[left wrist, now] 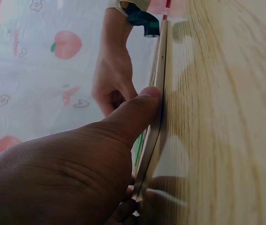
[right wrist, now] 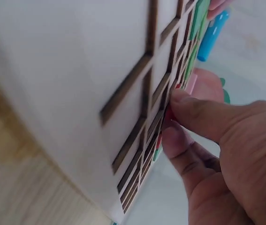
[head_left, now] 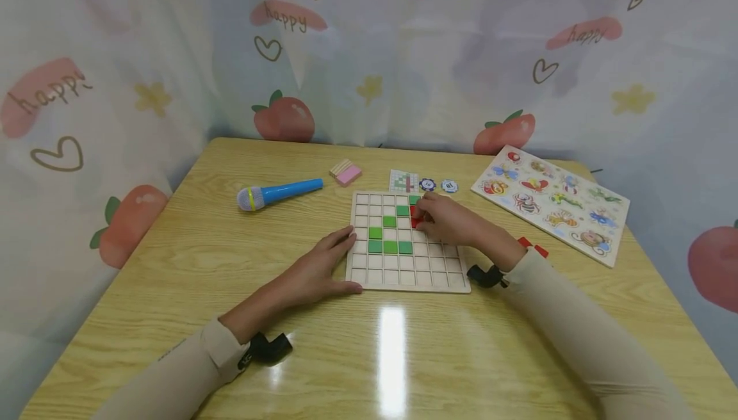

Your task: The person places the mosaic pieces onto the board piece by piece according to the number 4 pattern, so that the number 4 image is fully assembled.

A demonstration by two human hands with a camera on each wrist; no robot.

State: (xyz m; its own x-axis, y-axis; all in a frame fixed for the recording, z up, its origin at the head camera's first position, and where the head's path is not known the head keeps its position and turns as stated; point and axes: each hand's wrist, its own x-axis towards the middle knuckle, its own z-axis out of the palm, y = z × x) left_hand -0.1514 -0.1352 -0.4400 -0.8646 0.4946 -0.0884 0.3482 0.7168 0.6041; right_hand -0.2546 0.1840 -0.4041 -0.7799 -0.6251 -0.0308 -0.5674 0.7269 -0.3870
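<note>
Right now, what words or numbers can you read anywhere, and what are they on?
"happy": printed in brown on pink blobs of the white strawberry-print curtain, several times.
Two round blue-and-white chips: marks too small to read.
Small square pattern card: coloured squares only, no readable words.
Wooden animal puzzle board: pictures, no readable words.
Black wrist camera on left sleeve: small mark, unreadable.

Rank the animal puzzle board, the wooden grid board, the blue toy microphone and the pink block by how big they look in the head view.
1. Animal puzzle board and wooden grid board: look about alike, too close to rank.
2. Blue toy microphone.
3. Pink block, smallest.
</note>
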